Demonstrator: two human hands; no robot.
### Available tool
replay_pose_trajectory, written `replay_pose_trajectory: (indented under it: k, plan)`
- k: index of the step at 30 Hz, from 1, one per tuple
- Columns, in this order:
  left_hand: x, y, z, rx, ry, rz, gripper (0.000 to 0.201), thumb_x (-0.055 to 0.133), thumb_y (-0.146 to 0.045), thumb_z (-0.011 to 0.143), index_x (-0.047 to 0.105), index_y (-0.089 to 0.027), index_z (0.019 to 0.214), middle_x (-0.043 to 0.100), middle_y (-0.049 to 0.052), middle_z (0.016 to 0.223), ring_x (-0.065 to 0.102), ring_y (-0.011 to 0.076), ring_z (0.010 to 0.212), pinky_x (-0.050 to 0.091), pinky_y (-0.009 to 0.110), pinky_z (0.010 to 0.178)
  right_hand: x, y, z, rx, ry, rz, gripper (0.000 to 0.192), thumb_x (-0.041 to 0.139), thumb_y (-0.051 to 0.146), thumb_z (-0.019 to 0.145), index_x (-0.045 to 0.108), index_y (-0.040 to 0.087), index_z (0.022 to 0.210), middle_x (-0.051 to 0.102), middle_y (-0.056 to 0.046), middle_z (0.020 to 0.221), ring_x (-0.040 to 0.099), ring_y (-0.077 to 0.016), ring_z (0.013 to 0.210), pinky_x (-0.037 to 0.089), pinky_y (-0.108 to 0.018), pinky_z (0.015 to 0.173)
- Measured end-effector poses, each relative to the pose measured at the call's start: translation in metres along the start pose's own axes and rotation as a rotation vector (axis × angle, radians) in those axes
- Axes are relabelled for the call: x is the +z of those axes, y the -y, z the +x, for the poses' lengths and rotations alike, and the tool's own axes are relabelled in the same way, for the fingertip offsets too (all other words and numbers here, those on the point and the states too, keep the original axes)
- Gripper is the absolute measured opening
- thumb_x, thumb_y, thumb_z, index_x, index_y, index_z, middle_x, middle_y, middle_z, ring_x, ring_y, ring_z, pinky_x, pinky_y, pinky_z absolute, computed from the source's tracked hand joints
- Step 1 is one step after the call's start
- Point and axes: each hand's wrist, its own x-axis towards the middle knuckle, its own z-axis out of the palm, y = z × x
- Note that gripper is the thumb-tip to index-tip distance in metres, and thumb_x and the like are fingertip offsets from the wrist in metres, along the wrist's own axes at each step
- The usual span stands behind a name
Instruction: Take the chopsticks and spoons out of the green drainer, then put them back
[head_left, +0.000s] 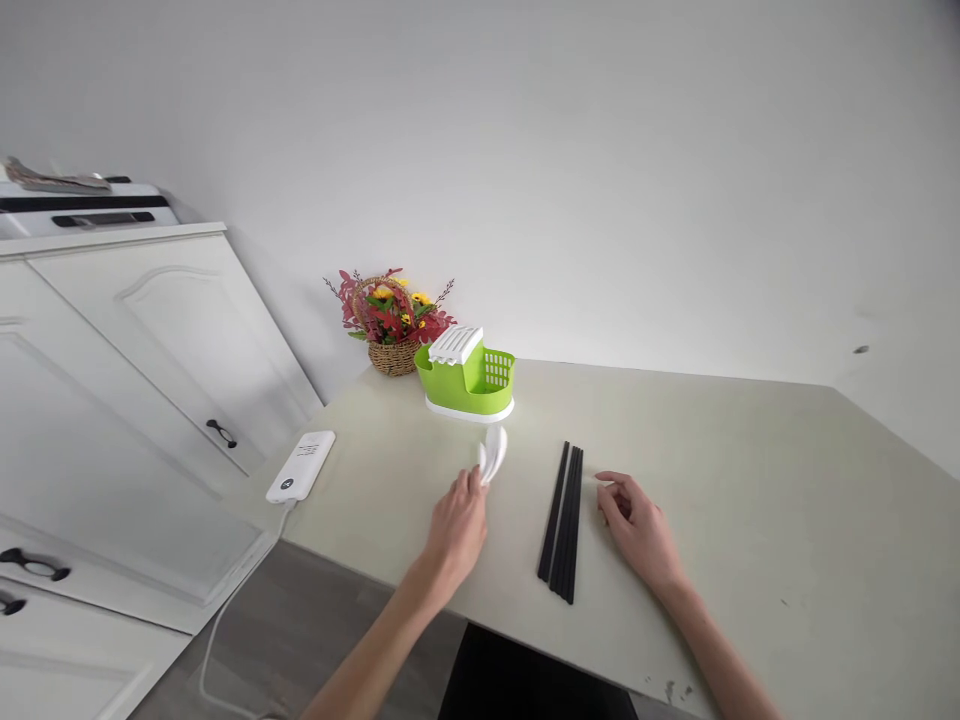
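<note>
Two bare forearms enter view from 6 o'clock edge. No sleeves visible on either; both uncovered up to frame edge. Left hand point(456, 528) bare: no glove, no ring, no watch or band at wrist. Right hand point(639, 528) bare likewise: no glove, wrist unadorned. Nails short, unpainted as far as visible. Slim forearms, narrow wrists. Rest of body out of view; clothing cannot be told.
</note>
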Motion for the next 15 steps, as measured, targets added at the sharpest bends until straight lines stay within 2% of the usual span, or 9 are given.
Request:
replay_pose_trajectory:
  k: [3,5,9,13,15]
  plan:
    - [-0.004,-0.036,-0.01,0.067,0.006,-0.113,0.036,0.035,-0.01,0.105,0.044,-0.016,0.14,0.063,0.011,0.116,0.068,0.0236,0.102,0.056,0.033,0.08,-0.001,0.002,0.001,0.028,-0.052,0.101,0.046,0.052,0.061,0.096,0.062,0.024,0.121,0.069,-0.003,0.088,0.063,-0.0193,0.077,0.052,-0.033,0.075]
    - [-0.006,-0.063,-0.014,0.119,0.037,-0.163,0.037,0.037,-0.01,0.105,0.044,-0.018,0.14,0.063,0.01,0.116,0.068,0.0234,0.1,0.056,0.034,0.08,-0.003,0.003,0.002,0.044,-0.092,0.211,0.053,0.053,0.064,0.095,0.059,0.025,0.129,0.072,-0.006,0.103,0.067,-0.0214,0.09,0.054,-0.034,0.081]
    - [-0.004,-0.111,-0.014,0.233,0.071,-0.205,0.032,0.037,-0.013,0.105,0.049,-0.017,0.135,0.064,0.011,0.112,0.068,0.0244,0.099,0.056,0.035,0.081,-0.012,0.002,0.008,0.053,-0.096,0.386,0.062,0.047,0.07,0.095,0.053,0.03,0.143,0.067,-0.006,0.135,0.065,-0.0252,0.119,0.056,-0.037,0.093]
    - [0.009,-0.142,-0.008,0.346,0.064,-0.225,0.038,0.045,-0.012,0.1,0.048,-0.014,0.138,0.064,0.013,0.112,0.067,0.0256,0.095,0.057,0.036,0.079,-0.025,-0.002,0.014,0.114,-0.016,0.48,0.064,0.047,0.073,0.094,0.053,0.032,0.143,0.07,-0.006,0.131,0.07,-0.027,0.111,0.059,-0.039,0.086]
    - [0.015,-0.153,-0.003,0.387,0.066,-0.219,0.039,0.048,-0.012,0.097,0.05,-0.012,0.136,0.064,0.015,0.116,0.067,0.0284,0.1,0.058,0.038,0.081,-0.03,-0.003,0.017,0.137,-0.033,0.494,0.063,0.053,0.073,0.092,0.056,0.029,0.137,0.073,-0.008,0.123,0.071,-0.028,0.105,0.06,-0.037,0.078]
